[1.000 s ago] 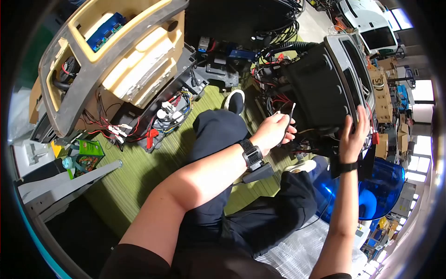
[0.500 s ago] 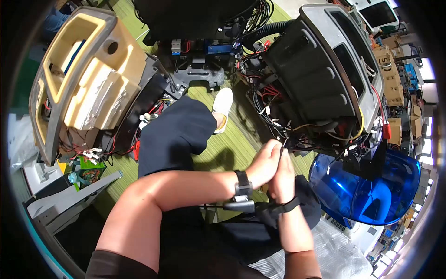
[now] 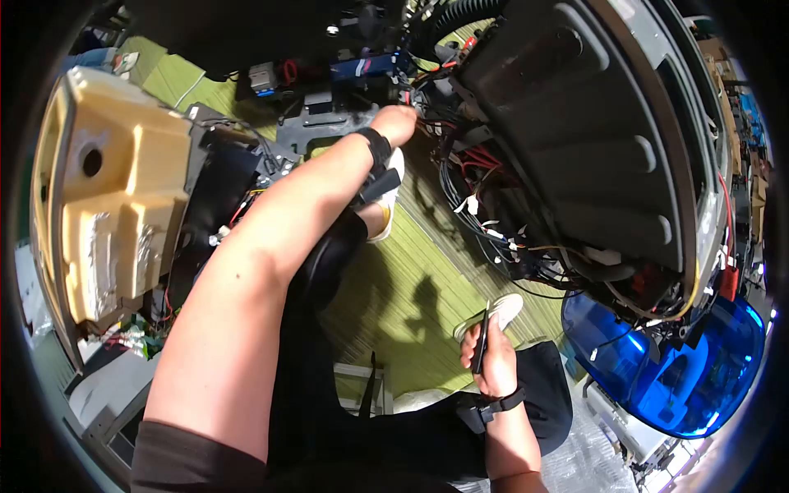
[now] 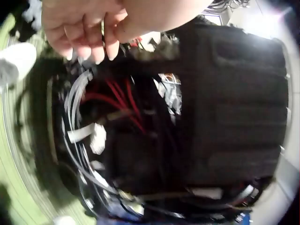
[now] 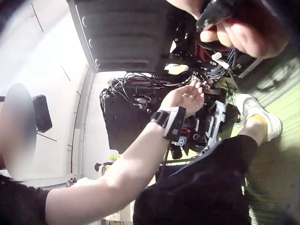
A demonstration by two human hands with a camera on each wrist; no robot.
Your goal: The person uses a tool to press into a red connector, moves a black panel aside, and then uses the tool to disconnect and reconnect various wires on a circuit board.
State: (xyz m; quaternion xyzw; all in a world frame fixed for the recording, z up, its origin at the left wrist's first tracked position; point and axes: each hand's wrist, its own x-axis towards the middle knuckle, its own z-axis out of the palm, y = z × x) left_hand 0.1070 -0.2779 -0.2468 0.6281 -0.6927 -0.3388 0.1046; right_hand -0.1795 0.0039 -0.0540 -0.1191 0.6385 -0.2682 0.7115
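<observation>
My left hand point(image 3: 394, 125) reaches far forward, close to the wiring beside the dark machine housing. In the left wrist view its fingers point(image 4: 96, 40) hang loosely bent and hold nothing. The right wrist view shows the same left hand point(image 5: 187, 99) with its palm turned up near the cables. Lower down, over a shoe, my right hand point(image 3: 496, 359) grips a slim black tool point(image 3: 483, 338) that points up and away from me. Its tip shows dark in the right wrist view, and its exact kind I cannot tell. A loose bundle of wires point(image 3: 470, 215) lies between the two hands.
A large black ribbed housing point(image 3: 575, 140) stands on the right, a beige moulded shell point(image 3: 123, 197) on the left. Blue translucent covers point(image 3: 690, 370) lie at the lower right. Striped green carpet point(image 3: 419, 263) runs between my legs. A grey metal bracket point(image 3: 325, 123) sits ahead.
The hands met in front of me, and the slim black tool passed from left to right. Since then the left hand has moved forward to the wiring; the right has stayed low.
</observation>
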